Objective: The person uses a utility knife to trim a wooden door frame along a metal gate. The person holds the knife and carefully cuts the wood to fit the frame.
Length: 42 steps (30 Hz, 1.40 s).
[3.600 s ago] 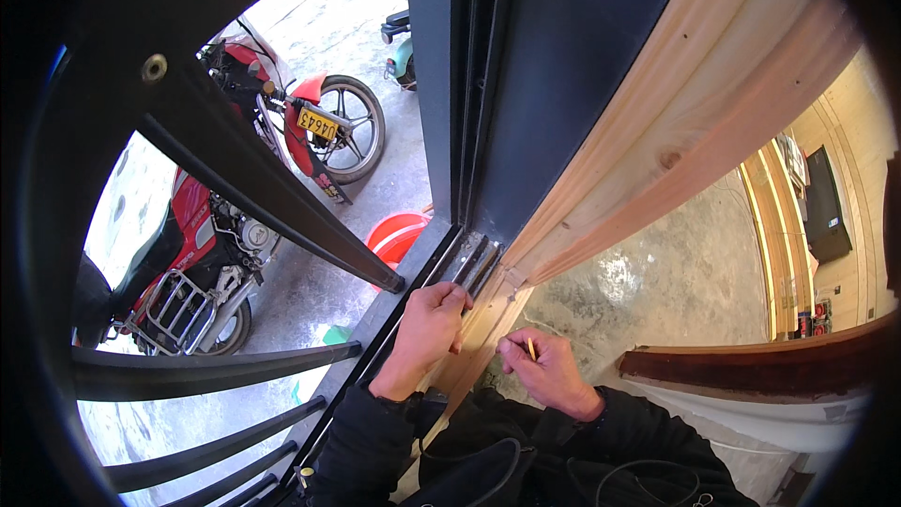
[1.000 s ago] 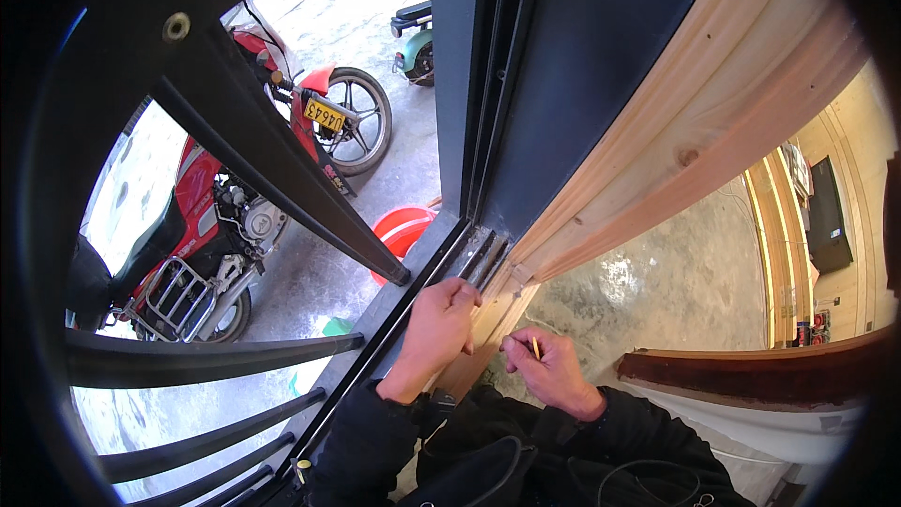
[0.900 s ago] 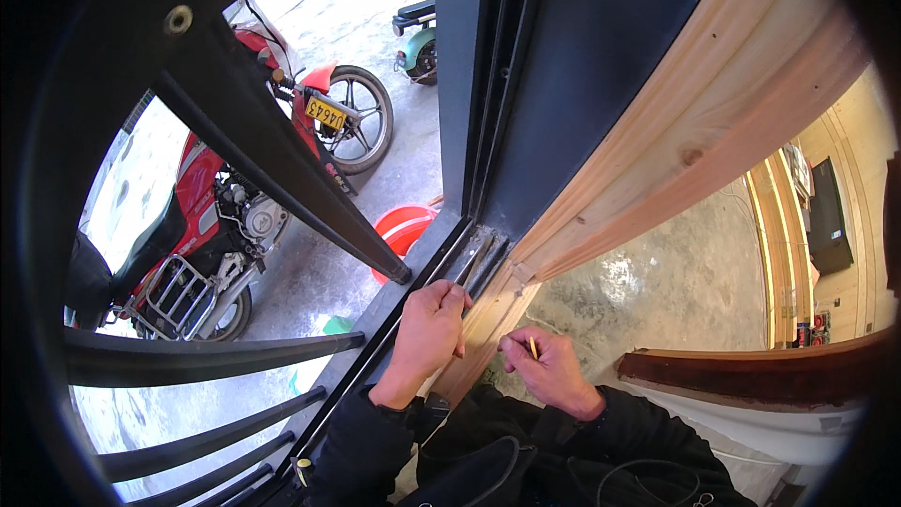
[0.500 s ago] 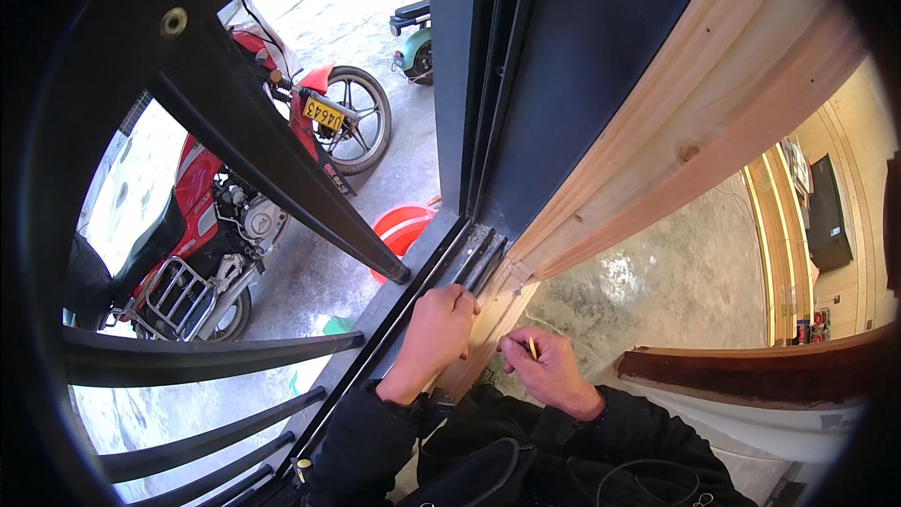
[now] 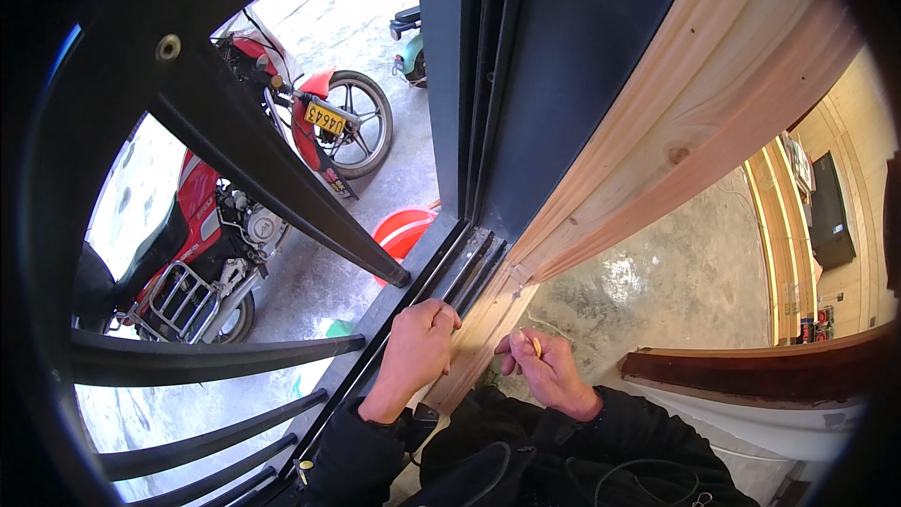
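My left hand [image 5: 419, 349] is closed, with its fingers curled down over the sill where the dark metal window frame [image 5: 449, 272] meets a pale wooden board [image 5: 481, 338]. Whatever those fingers may hold is hidden beneath them. To the right of the board, my right hand [image 5: 552, 374] is closed too, and a short, thin yellowish stick [image 5: 537, 347] pokes up between its fingers. Narrow tracks run along the metal sill beside the wood. From the sill's far end rises a wooden casing [image 5: 676, 103] next to a dark panel [image 5: 572, 66].
Dark metal bars [image 5: 225, 357] cross on the left. Beyond them stand a red motorcycle [image 5: 202, 216], a red bucket [image 5: 404, 230] and a green scooter [image 5: 411, 56]. At the right is a dark brown wooden edge [image 5: 751, 376]; a black flat box [image 5: 831, 211] lies farther off.
My left hand has shifted a little toward me and left along the sill, uncovering more of the wooden board. The right hand stays nearly in place, still with the stick.
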{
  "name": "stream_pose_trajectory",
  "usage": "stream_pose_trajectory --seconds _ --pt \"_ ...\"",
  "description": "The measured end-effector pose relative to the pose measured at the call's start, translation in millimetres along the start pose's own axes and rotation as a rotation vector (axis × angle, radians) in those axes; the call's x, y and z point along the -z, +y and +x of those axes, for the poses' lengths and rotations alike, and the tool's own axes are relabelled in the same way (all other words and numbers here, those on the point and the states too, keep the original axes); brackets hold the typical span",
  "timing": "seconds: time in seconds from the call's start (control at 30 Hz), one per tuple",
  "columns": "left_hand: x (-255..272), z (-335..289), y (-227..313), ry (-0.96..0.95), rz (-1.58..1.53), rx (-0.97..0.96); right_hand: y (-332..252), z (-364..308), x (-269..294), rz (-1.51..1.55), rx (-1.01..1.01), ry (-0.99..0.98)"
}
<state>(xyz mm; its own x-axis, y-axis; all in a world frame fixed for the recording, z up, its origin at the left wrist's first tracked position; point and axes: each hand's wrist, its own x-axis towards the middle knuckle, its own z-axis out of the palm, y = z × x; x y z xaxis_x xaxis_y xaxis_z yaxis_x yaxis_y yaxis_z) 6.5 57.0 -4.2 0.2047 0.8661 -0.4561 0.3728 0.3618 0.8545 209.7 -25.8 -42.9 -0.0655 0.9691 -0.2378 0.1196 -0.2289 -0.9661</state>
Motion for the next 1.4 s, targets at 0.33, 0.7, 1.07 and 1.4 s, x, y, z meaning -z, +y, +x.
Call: stream_pose_trajectory --seconds 0.33,0.7,1.07,1.4 --pt "-13 28 -4 0.015 0.054 -0.019 1 -2 6 0.096 -0.014 -0.006" --pt "-22 43 0 0.013 -0.046 -0.008 1 -1 7 0.092 -0.017 0.023" --pt "-19 40 -2 0.003 -0.123 -0.024 1 0 8 0.077 0.011 0.009" --pt "-10 19 0 -0.021 -0.077 -0.036 -2 -1 9 0.099 0.004 -0.001"
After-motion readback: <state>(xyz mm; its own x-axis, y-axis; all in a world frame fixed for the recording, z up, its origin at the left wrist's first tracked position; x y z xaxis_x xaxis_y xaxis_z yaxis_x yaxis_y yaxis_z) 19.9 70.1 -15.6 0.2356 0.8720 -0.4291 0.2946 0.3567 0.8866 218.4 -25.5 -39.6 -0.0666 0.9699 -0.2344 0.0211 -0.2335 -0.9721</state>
